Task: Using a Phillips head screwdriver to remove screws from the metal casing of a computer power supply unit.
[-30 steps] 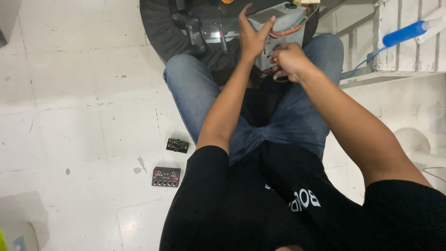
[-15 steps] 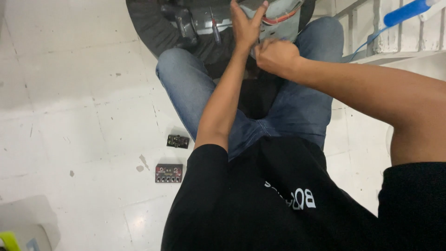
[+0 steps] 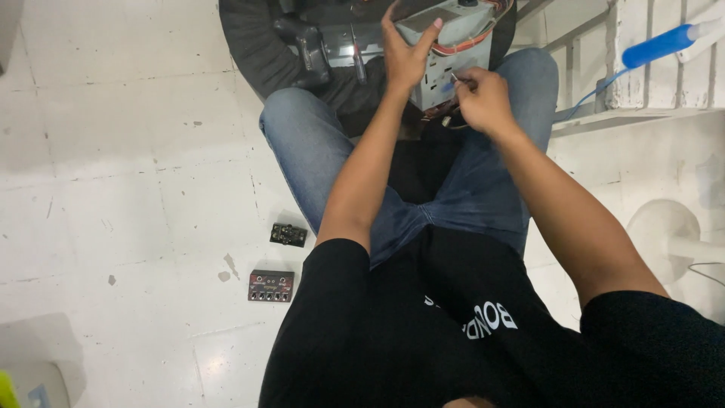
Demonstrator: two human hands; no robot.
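The floor (image 3: pixel 113 151) is laid with white tiles, scuffed and speckled with dark marks, their joints showing as thin grey lines. Light falls evenly, with soft shadows in the lower left corner. At the upper right stands a white-painted slatted frame (image 3: pixel 642 83), its paint worn and chipped. A round white base (image 3: pixel 664 227) on a short stem rests on the tiles at the right edge, a thin dark cable (image 3: pixel 706 270) just beside it.

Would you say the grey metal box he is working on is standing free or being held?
Held. The left hand grips the grey metal box from its side, while the right hand works a thin tool against its face.
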